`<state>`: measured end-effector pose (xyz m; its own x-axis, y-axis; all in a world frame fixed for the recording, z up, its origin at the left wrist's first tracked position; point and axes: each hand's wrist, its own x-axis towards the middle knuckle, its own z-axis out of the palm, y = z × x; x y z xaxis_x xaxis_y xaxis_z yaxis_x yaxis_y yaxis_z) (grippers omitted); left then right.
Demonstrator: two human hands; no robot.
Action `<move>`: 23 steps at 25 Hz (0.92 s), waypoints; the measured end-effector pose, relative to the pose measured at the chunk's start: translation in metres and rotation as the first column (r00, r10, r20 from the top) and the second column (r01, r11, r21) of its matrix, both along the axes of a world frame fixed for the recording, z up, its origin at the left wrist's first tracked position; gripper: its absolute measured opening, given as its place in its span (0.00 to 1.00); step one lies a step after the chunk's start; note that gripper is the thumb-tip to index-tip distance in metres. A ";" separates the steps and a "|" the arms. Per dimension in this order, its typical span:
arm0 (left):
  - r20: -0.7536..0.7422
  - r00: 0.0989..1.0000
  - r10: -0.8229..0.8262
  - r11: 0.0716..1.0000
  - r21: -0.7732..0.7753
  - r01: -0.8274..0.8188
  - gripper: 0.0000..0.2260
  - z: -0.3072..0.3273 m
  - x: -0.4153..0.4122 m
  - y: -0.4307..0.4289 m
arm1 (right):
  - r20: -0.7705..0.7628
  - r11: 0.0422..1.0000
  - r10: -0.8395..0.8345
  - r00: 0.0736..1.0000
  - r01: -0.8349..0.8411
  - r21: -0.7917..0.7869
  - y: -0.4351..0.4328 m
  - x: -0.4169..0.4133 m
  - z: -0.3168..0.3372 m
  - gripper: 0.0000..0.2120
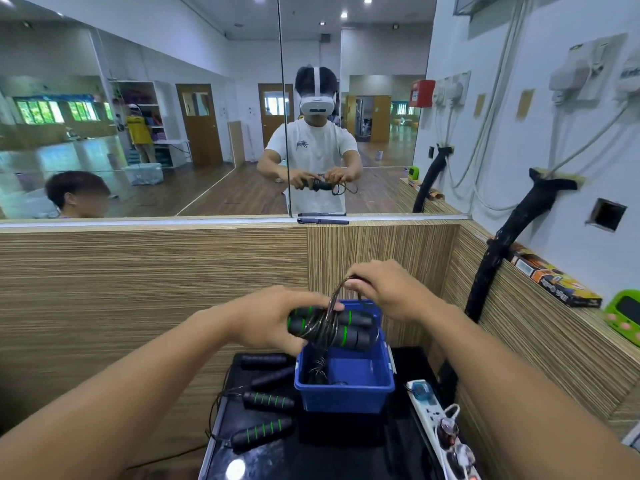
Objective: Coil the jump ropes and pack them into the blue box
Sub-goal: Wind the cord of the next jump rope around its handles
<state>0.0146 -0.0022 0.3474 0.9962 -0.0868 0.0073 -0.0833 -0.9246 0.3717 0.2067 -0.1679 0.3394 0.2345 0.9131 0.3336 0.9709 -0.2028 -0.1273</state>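
My left hand (pixel 266 317) grips two black jump rope handles with green rings (pixel 349 329), held side by side above the blue box (pixel 346 393). Thin black cord (pixel 325 327) is wound around the handles, and a loop of it rises to my right hand (pixel 388 292), which pinches it. The rest of the cord hangs down into the box and piles on its floor. On the black table left of the box lie two more green-ringed handles (pixel 268 400) (pixel 261 433) and two plain dark handles (pixel 264 361).
A white power strip (pixel 440 431) with plugs lies right of the box. Wood-grain partition walls close in the front and right. A pen (pixel 322 221) rests on the ledge under the mirror. A black padded pipe (pixel 498 258) runs down the right wall.
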 end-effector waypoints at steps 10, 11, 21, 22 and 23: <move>0.240 0.938 0.251 0.836 -0.543 -0.085 0.36 0.002 -0.003 -0.010 | -0.795 0.987 0.075 0.602 0.070 0.147 0.015 -0.044 -0.028 0.08; 0.227 0.934 0.276 0.822 -0.559 -0.107 0.37 0.000 0.002 -0.010 | -0.761 0.992 0.044 0.648 0.064 0.112 0.016 -0.045 -0.040 0.07; 0.268 0.746 0.609 0.760 -0.468 -0.452 0.28 -0.020 0.043 0.017 | -0.758 0.989 -0.145 0.636 0.112 -0.096 0.004 -0.041 -0.073 0.08; 0.261 0.734 0.627 0.753 -0.444 -0.485 0.28 -0.019 0.044 0.019 | -0.773 0.988 -0.132 0.621 0.143 -0.055 0.002 -0.042 -0.073 0.06; 0.260 0.727 0.635 0.756 -0.404 -0.516 0.28 -0.019 0.045 0.021 | -0.780 0.983 -0.121 0.614 0.182 -0.009 0.002 -0.043 -0.072 0.05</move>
